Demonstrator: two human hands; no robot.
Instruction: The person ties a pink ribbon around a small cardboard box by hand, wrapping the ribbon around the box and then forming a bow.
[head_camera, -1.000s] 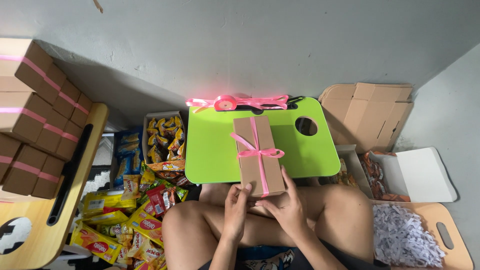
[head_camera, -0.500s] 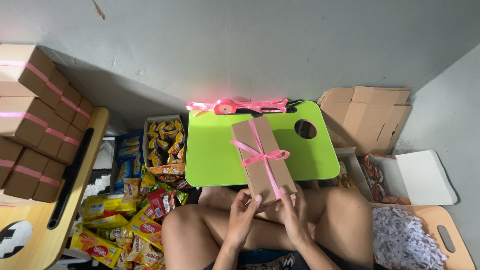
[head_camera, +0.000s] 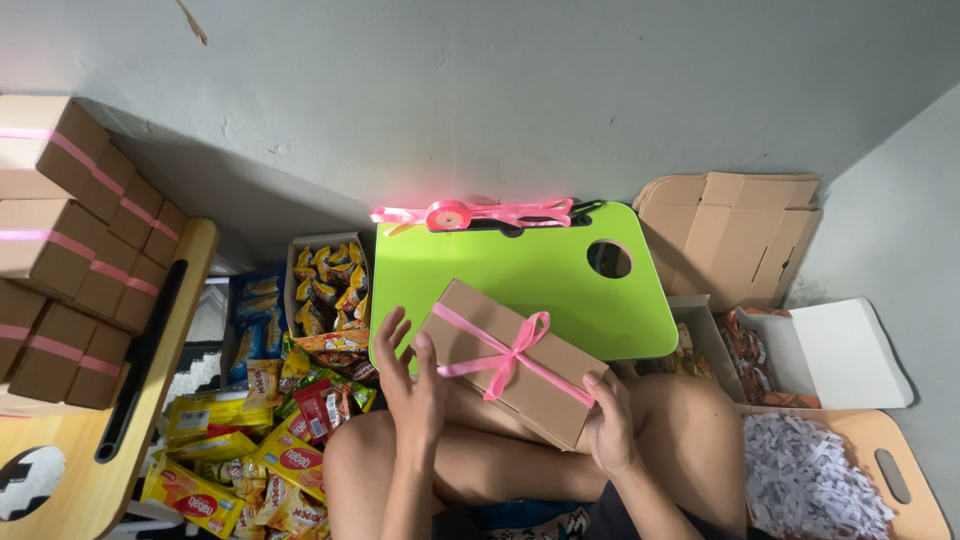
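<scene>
Step in hand: you have the brown cardboard box (head_camera: 520, 365), tied with a pink ribbon bow (head_camera: 508, 358), lifted at an angle over your lap; by the look of it the tying is done and the box is being turned or carried off the table (head_camera: 520, 275).
Box position: tilted, its far corner over the near edge of the green table, its near corner above your right knee; it rests on no surface.
Left hand (head_camera: 412, 385): fingers spread wide, palm against the left end of the box, steadying rather than gripping.
Right hand (head_camera: 610, 425): closed on the lower right corner of the box, thumb on top; this hand looks to bear the weight.
Table contents: a pink ribbon spool (head_camera: 450, 214) with loose tails lies along the far edge; the rest is bare green.
Left of you: stack of ribboned boxes (head_camera: 75, 230) on a wooden board; snack packets (head_camera: 260, 440) on the floor.
Right of you: flat cardboard blanks (head_camera: 735, 235), shredded paper (head_camera: 810, 485).
Next move calls for: a firmer left-hand grip before any swing sideways, and keeping the bow upward so it is not crushed.
</scene>
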